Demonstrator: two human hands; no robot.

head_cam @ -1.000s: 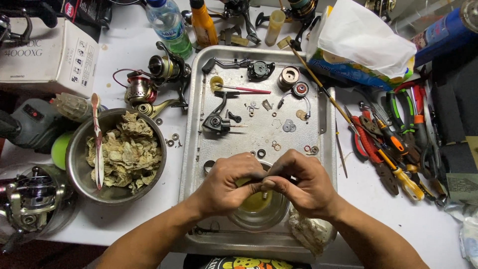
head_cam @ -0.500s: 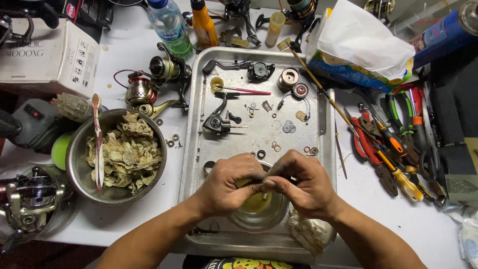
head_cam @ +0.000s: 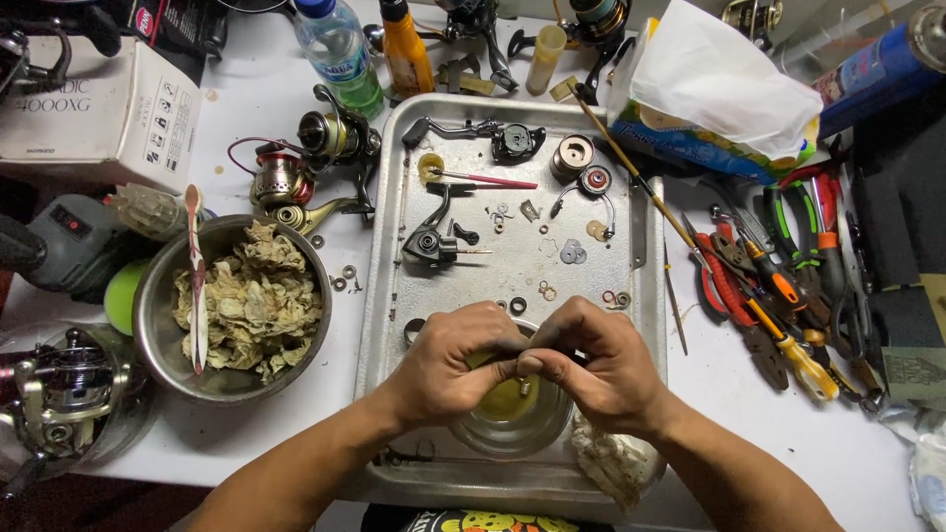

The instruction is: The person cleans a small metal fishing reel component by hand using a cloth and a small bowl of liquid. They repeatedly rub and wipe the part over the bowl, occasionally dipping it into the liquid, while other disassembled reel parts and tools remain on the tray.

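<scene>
My left hand point(head_cam: 448, 360) and my right hand point(head_cam: 601, 369) meet fingertip to fingertip over a small glass bowl point(head_cam: 507, 424) of yellowish liquid at the near end of a metal tray point(head_cam: 394, 296). Together they pinch a small dark metal part point(head_cam: 520, 366), mostly hidden by the fingers. Farther up the tray lie a black reel body point(head_cam: 431, 241), a reel handle point(head_cam: 448, 128), a spool point(head_cam: 573, 153), a red-tipped pick point(head_cam: 488, 179) and several washers and rings point(head_cam: 572, 254).
Left of the tray stands a steel bowl point(head_cam: 158, 296) of soiled wipes with a brush point(head_cam: 195, 276). Fishing reels point(head_cam: 330, 138) point(head_cam: 59, 389), a white box point(head_cam: 94, 103), bottles point(head_cam: 340, 49) and a tissue pack point(head_cam: 709, 89) ring the tray. Pliers and screwdrivers point(head_cam: 778, 296) lie right. A rag point(head_cam: 611, 463) sits at my right wrist.
My hands stay over the glass bowl, with only slight shifts of the fingers around the small part. Nothing else has moved.
</scene>
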